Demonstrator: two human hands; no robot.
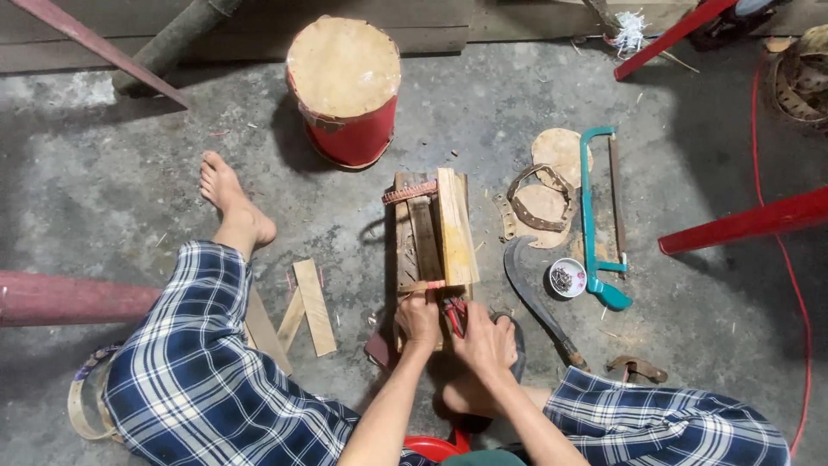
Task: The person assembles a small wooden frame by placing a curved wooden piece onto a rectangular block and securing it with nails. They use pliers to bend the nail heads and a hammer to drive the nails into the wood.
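Wood block [431,231]: flat on the concrete floor [129,173], dead centre between the knees, a pale slat [455,226] lying along its right side.
Left grip [419,318]: closed on the near end of the wood block, pressing down.
Right grip [483,341]: wrapped around red-handled pliers [452,314], nose pointing at the block's near edge, touching or just short of it, hard to tell.
Slats [306,311]: loose on the floor, left of the block, beside the plaid trouser leg [190,362].
Sickle [535,298]: dark curved blade, just right of the block.
Bowl [567,278]: small, white, holding small dark metal bits, between sickle and saw.
Saw [595,216]: teal frame, further right, lying lengthwise.
Hide pieces [552,185]: round tan cut-outs with a strap ring on top, beside the saw.
Drum [345,91]: red body, tan skin top, standing beyond the block.
Bare foot [228,198]: stretched out far left.
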